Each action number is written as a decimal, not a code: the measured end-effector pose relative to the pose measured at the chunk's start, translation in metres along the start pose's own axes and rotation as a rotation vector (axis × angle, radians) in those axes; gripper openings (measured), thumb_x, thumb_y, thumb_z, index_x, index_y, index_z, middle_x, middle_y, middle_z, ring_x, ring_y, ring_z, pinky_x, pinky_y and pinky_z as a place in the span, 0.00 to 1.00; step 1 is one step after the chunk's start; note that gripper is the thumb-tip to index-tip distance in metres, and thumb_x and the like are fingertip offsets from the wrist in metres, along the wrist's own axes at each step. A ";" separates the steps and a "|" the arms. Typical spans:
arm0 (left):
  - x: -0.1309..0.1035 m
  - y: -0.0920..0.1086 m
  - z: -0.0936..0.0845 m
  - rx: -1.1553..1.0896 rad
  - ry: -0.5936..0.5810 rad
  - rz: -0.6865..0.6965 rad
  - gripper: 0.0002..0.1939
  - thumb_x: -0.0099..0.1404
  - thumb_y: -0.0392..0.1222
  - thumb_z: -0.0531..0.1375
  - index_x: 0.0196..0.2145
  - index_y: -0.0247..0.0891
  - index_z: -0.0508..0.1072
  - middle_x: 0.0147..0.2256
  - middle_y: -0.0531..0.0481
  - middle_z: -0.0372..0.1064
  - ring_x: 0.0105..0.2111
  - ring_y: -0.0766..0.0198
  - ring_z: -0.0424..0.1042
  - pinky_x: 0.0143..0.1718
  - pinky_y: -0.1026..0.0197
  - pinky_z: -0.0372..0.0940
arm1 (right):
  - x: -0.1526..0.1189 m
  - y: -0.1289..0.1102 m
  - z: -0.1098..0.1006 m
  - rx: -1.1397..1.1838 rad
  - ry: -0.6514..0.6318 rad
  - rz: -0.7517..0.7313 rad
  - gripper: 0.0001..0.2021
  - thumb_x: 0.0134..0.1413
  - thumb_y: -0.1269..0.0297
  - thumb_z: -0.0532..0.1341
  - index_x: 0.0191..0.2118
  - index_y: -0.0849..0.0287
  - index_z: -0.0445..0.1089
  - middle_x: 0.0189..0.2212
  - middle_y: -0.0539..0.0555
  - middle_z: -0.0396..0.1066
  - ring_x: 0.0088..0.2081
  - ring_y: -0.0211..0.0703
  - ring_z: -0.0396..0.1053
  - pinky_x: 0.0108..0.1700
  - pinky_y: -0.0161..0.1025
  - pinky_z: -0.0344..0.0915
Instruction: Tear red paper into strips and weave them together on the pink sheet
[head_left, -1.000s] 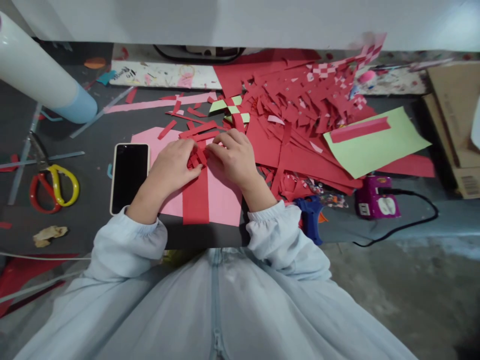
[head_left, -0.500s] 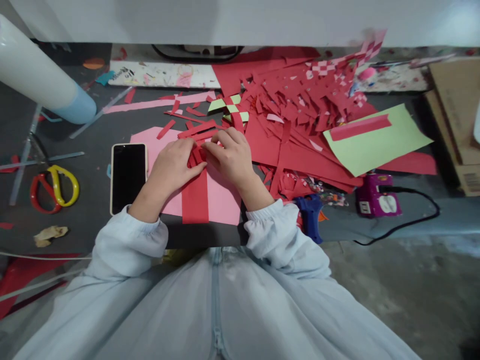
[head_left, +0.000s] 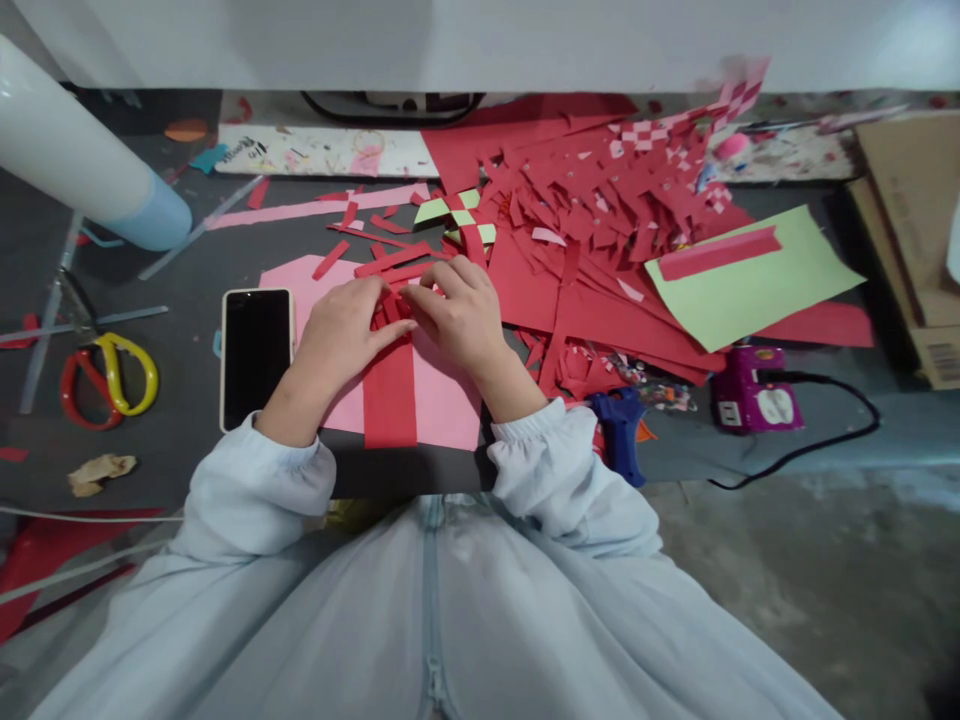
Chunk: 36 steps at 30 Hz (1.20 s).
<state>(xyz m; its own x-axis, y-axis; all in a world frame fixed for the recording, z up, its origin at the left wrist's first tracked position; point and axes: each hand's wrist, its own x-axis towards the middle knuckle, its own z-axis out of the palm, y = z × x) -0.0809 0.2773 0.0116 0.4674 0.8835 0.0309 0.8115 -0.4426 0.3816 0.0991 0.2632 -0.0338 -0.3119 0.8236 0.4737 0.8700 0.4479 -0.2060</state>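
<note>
Flanking short red paper strips: left hand, grip holding them; right hand, rightward, grip obscured, cannot tell.

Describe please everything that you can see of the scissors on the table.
The scissors lie flat on the dark table, at its left side. One handle loop is red, the other yellow; both look like plastic or coated. The short, dark grey blades look like metal and point away from the person. They meet a clear strip. Whether the blades are fully closed, I cannot tell. Neither hand touches the scissors.
</note>
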 end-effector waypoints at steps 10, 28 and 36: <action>-0.003 0.005 0.002 0.133 0.018 -0.042 0.11 0.65 0.43 0.57 0.43 0.37 0.73 0.42 0.41 0.74 0.45 0.48 0.73 0.45 0.52 0.66 | 0.001 0.000 -0.001 0.054 -0.017 0.018 0.17 0.69 0.63 0.49 0.40 0.55 0.75 0.36 0.59 0.70 0.41 0.51 0.62 0.43 0.48 0.56; -0.003 0.003 -0.002 0.126 0.038 -0.135 0.16 0.70 0.44 0.51 0.40 0.39 0.78 0.41 0.43 0.80 0.42 0.51 0.77 0.38 0.54 0.65 | -0.004 0.014 -0.013 0.207 -0.025 -0.097 0.13 0.64 0.61 0.54 0.33 0.58 0.72 0.28 0.55 0.68 0.34 0.47 0.60 0.40 0.45 0.58; -0.002 -0.001 -0.001 0.111 0.037 -0.135 0.16 0.69 0.45 0.52 0.41 0.40 0.78 0.41 0.43 0.80 0.41 0.51 0.77 0.40 0.53 0.65 | 0.001 -0.007 -0.012 0.170 -0.130 -0.161 0.13 0.67 0.59 0.54 0.40 0.58 0.74 0.35 0.58 0.72 0.38 0.48 0.60 0.41 0.45 0.57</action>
<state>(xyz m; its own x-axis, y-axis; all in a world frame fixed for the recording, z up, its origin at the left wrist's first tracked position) -0.0829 0.2757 0.0119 0.3396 0.9403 0.0208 0.9008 -0.3315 0.2805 0.0968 0.2567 -0.0219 -0.4967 0.7699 0.4007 0.7321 0.6196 -0.2829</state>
